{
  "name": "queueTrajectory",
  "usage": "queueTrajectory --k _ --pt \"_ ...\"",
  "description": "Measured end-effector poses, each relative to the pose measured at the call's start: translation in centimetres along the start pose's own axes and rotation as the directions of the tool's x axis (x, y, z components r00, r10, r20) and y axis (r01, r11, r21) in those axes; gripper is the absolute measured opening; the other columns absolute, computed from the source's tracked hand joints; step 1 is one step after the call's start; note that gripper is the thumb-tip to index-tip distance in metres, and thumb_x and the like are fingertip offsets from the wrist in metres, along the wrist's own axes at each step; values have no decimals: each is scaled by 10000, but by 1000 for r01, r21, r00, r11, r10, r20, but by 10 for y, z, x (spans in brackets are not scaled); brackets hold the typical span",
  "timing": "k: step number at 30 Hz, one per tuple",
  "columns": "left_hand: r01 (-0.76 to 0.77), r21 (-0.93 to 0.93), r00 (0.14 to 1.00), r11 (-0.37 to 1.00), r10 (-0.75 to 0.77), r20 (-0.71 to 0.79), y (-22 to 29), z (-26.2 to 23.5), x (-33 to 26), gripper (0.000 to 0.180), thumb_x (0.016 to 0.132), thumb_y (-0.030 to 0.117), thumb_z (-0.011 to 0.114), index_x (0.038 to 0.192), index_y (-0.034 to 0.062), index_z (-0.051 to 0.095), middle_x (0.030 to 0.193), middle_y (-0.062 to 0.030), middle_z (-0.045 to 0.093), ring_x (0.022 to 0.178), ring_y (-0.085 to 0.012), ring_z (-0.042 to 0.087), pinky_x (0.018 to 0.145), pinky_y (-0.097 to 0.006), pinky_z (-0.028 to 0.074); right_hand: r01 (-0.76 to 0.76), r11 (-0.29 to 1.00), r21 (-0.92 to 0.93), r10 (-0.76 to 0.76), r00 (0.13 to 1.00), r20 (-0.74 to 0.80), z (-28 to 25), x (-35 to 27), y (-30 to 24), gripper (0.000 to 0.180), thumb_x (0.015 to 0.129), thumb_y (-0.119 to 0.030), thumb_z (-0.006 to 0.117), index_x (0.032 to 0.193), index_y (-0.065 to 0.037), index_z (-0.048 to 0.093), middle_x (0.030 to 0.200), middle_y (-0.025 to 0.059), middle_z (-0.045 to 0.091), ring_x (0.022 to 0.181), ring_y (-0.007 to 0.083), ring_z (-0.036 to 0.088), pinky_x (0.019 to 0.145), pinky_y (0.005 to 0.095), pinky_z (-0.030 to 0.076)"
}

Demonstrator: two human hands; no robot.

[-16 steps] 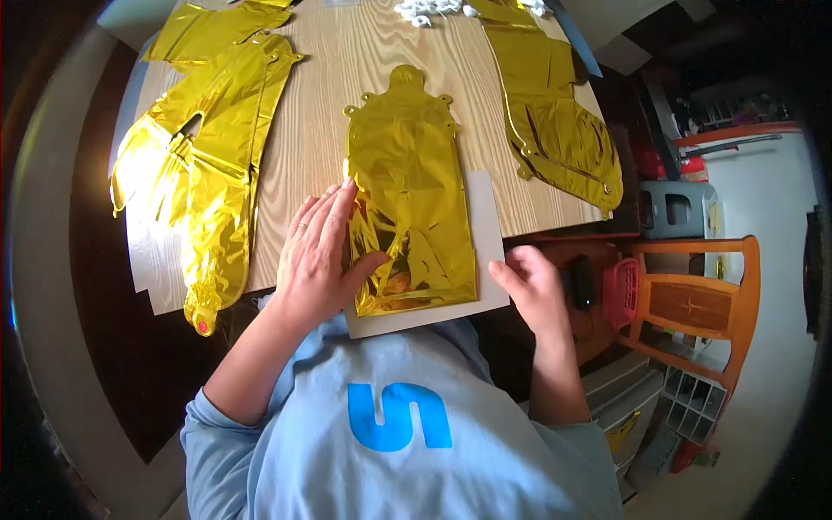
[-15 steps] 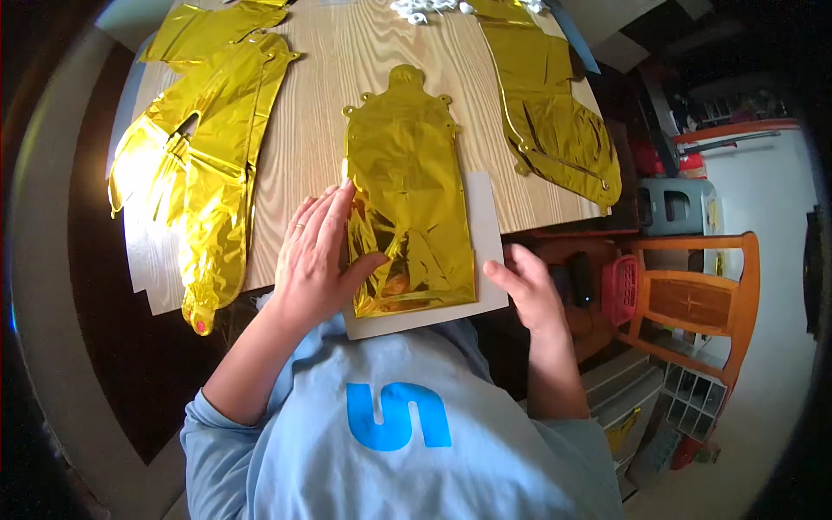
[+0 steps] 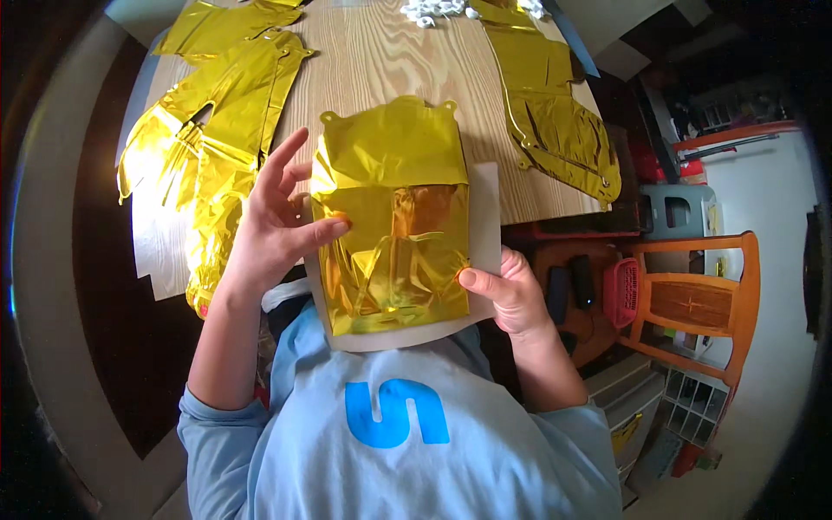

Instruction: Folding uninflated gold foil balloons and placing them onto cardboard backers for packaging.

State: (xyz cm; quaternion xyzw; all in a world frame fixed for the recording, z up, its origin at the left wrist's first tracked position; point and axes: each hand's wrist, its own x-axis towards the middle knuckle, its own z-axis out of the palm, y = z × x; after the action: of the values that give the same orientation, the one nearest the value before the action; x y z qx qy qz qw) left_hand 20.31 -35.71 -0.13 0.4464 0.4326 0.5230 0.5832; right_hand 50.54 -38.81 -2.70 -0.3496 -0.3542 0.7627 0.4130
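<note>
A flat, uninflated gold foil balloon point(image 3: 390, 260) lies over a pale card point(image 3: 486, 204), both raised near my chest. Two small ringed tabs stick out at its top corners, and a crease runs across its upper part. My right hand point(image 3: 511, 290) grips the right edge of the card, thumb on top against the foil. My left hand point(image 3: 277, 221) is at the left edge, its thumb resting on the foil and its other fingers spread apart. What lies behind the card is hidden.
More gold foil balloons lie on the wooden table point(image 3: 364, 52), one to the left point(image 3: 221, 130) and one to the right point(image 3: 555, 104). Small white pieces point(image 3: 429, 10) sit at the far edge. A wooden chair point(image 3: 737, 303) and a red basket point(image 3: 622, 293) stand at the right.
The card and balloon have lifted and tilted, and the balloon's rounded top end no longer shows. My left hand moved left with its fingers spreading; my right thumb moved onto the foil.
</note>
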Motion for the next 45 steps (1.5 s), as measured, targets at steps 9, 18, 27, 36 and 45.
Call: queueTrajectory --k 9,18,27,36,45 --pt "40 218 999 975 -38 -16 4 8 -26 982 786 6 854 1589 125 302 941 16 579 769 -29 510 663 -197 412 48 987 -154 -48 999 4 8 26 -41 505 845 -25 772 1293 8 541 1180 48 622 1073 106 588 964 267 483" --pt "35 197 999 980 -38 14 19 7 -38 894 837 -16 778 1586 88 302 844 -8 590 801 -59 557 737 -210 456 146 951 -274 -156 988 -16 21 35 -39 489 875 37 719 1318 -12 517 1036 57 642 928 72 599 845 221 504" --pt "-61 256 991 965 27 132 18 4 -35 815 852 -106 676 1572 68 338 1078 -66 652 986 -111 618 873 -244 490 167 926 -338 -178 984 -1 16 36 -38 537 884 -3 740 1358 -32 488 996 45 664 896 68 612 800 212 486" --pt "46 178 994 983 -63 91 15 -3 -36 803 857 -82 655 1572 41 312 1446 -176 530 1331 -225 518 1109 -353 419 -188 981 -57 194 972 133 -8 -14 4 595 848 -84 823 1362 -9 535 1266 48 660 1160 131 601 1051 308 449" --pt "-83 771 996 632 37 77 41 -17 -25 668 793 -13 772 1415 55 536 1184 -112 653 1112 -207 633 968 -353 500 -40 962 -270 62 995 73 1 -13 4 316 925 -2 717 1236 1 662 1165 29 725 1036 87 646 942 275 512"
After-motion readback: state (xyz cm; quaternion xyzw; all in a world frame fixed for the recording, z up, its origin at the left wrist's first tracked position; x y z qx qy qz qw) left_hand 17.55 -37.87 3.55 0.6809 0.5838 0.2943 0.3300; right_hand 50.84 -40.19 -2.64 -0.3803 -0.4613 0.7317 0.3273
